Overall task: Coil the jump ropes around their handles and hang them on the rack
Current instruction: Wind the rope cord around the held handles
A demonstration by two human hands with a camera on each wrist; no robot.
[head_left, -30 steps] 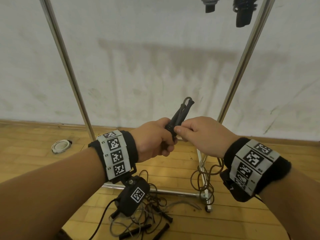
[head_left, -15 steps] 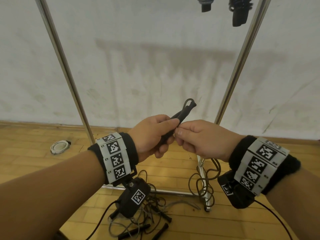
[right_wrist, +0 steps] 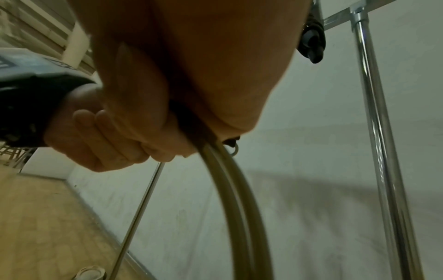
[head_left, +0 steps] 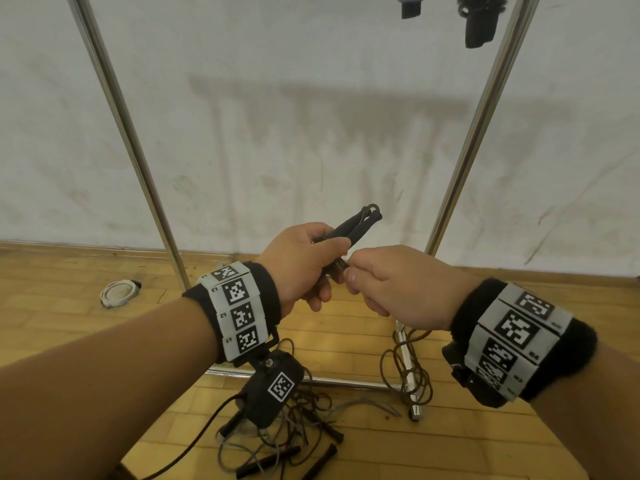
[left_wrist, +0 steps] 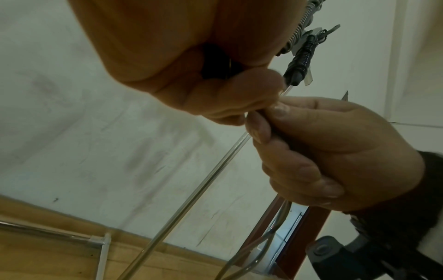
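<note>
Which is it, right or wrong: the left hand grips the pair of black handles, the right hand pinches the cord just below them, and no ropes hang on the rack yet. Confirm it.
Wrong on one point: two coiled ropes already hang from the top of the rack, seen in the head view. The rest holds: the left hand grips the black handles and the right hand pinches the cord.

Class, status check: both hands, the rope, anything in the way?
Left hand grips handles. Right hand pinches rope. Rope trails over rack foot.
</note>
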